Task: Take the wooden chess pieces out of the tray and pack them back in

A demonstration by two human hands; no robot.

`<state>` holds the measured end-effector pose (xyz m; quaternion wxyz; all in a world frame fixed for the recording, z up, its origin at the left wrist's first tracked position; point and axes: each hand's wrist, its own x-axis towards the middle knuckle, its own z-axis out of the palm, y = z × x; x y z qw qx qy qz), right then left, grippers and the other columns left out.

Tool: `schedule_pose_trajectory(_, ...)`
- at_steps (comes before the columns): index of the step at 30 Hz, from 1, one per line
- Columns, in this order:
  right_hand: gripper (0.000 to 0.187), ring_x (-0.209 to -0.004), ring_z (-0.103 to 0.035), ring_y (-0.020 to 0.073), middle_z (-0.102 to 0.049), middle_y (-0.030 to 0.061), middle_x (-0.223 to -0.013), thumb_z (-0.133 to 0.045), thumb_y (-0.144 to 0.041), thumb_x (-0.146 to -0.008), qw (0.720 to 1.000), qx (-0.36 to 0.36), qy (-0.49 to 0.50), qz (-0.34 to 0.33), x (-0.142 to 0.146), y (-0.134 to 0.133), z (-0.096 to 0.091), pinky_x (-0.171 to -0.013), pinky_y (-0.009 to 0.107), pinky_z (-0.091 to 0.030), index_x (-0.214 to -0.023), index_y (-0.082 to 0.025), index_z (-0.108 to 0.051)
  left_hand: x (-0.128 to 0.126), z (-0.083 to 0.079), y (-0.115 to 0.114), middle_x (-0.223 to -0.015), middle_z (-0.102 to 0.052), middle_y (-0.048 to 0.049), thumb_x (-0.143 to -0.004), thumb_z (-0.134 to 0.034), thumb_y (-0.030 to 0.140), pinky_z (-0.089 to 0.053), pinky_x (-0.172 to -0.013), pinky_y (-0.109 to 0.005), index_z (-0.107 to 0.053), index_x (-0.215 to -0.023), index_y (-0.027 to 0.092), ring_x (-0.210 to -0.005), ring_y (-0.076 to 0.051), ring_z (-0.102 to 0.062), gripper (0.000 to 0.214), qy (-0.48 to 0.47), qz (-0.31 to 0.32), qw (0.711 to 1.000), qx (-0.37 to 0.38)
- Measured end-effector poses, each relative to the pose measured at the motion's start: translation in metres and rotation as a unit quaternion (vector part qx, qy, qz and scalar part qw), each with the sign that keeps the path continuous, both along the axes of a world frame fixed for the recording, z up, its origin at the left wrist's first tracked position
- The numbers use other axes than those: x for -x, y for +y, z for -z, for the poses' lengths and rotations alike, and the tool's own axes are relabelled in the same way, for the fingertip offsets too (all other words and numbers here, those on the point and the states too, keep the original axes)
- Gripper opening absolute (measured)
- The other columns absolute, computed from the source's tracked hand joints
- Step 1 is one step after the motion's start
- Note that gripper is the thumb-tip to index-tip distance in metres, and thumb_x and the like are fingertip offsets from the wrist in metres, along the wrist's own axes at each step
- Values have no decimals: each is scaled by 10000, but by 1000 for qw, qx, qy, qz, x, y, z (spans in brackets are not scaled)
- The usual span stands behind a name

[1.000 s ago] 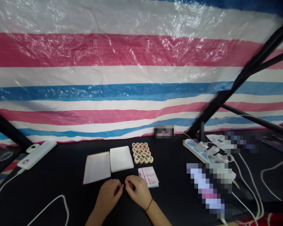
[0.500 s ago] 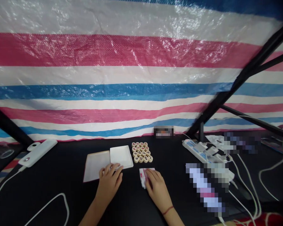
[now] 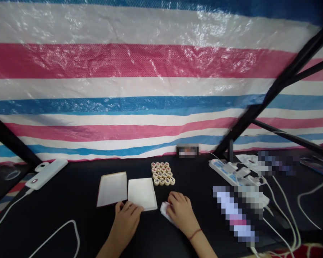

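My left hand point(image 3: 127, 219) has its curled fingers on the near edge of a shallow white tray point(image 3: 142, 195), which lies flat on the black table. Beside the tray on the left sits a box lid point(image 3: 113, 189) with a pale inside and dark red outer edge. A crumpled white wrapper point(image 3: 165, 209) is partly hidden under my right hand point(image 3: 182, 210), whose fingers are closed on it. Behind the tray and to its right, Chinese chess pieces point(image 3: 163, 173) stand in rows, red-marked at the back and black-marked in front.
A white power strip point(image 3: 47, 174) with a cable lies at the left. Another power strip point(image 3: 226, 171), full of plugs, and a blurred device point(image 3: 235, 216) lie at the right with loose cables. Black metal bars point(image 3: 247, 113) stand before a striped plastic sheet point(image 3: 150, 64).
The white tray has slid nearer to me with my left hand and now sits lower beside the lid. The wrapper is more bunched under my right hand, its red print hidden.
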<state>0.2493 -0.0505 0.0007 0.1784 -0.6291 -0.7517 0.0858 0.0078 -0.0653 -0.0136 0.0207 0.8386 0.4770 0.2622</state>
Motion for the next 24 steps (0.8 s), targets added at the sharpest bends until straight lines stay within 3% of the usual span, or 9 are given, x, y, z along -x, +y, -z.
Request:
schedule_pose_trajectory(3, 106, -733, -556, 162, -610, 16, -769, -472, -179, -824, 991, 49, 110, -55, -6, 2, -16, -719, 295, -403, -771, -201, -561, 4, -1, -3, -942, -715, -24, -893, -490, 269, -324, -855, -357, -645, -1043, 272, -887, -193, -595, 215, -35, 18, 999, -28)
schedule_pose_trajectory(5, 125, -643, -531, 135, -580, -5, -698, -477, -265, -854, 966, 89, 229, -84, -8, 5, -28, -629, 255, -410, -775, -197, -547, 10, -5, 3, -1023, -700, -51, -897, -485, 307, -341, -873, -356, -624, -1118, 251, -947, -207, -587, 268, -33, 13, 999, -38)
schedule_pose_trajectory(8, 140, -656, -553, 126, -599, -6, -743, -558, -320, -817, 906, 147, 377, -121, 0, 12, -42, -592, 226, -428, -872, -191, -553, 18, -14, 22, -1041, -687, -56, -906, -468, 306, -363, -842, -350, -631, -1120, 250, -959, -212, -582, 274, -14, -73, 997, -26)
schedule_pose_trajectory(10, 211, -667, -565, 120, -609, -11, -772, -607, -274, -771, 882, 176, 408, -157, 13, 19, -44, -605, 219, -443, -958, -187, -557, 20, -19, 35, -1014, -688, -53, -894, -476, 308, -363, -809, -353, -659, -1060, 252, -941, -219, -582, 253, 4, -133, 991, -16)
schedule_pose_trajectory(12, 299, -655, -564, 113, -608, -27, -753, -624, -204, -730, 885, 184, 384, -187, 30, 27, -40, -607, 211, -447, -1022, -190, -561, 19, -21, 45, -937, -695, -43, -871, -501, 298, -354, -773, -351, -684, -984, 249, -884, -220, -583, 221, 24, -167, 986, -4)
schedule_pose_trajectory(17, 485, -677, -593, 130, -643, -24, -776, -625, -111, -697, 937, 137, 252, -201, 66, 49, -18, -661, 222, -454, -1166, -199, -535, 16, -19, 49, -816, -705, -39, -862, -498, 289, -321, -766, -372, -697, -931, 219, -837, -231, -577, 222, 55, -182, 982, 19)
schedule_pose_trajectory(20, 530, -800, -625, 181, -678, 41, -906, -646, -147, -725, 965, 93, 141, -202, 77, 55, -9, -752, 270, -441, -1235, -181, -509, 18, -18, 45, -798, -715, -36, -863, -493, 273, -307, -773, -378, -669, -1048, 214, -819, -222, -583, 262, 58, -180, 981, 38)
schedule_pose_trajectory(24, 489, -1007, -580, 243, -656, 89, -1114, -667, -244, -774, 976, 35, 27, -214, 82, 51, -9, -869, 340, -374, -1239, -210, -519, 21, -16, 44, -773, -711, -30, -872, -478, 262, -308, -778, -368, -611, -1173, 211, -795, -206, -592, 333, 63, -170, 982, 59)
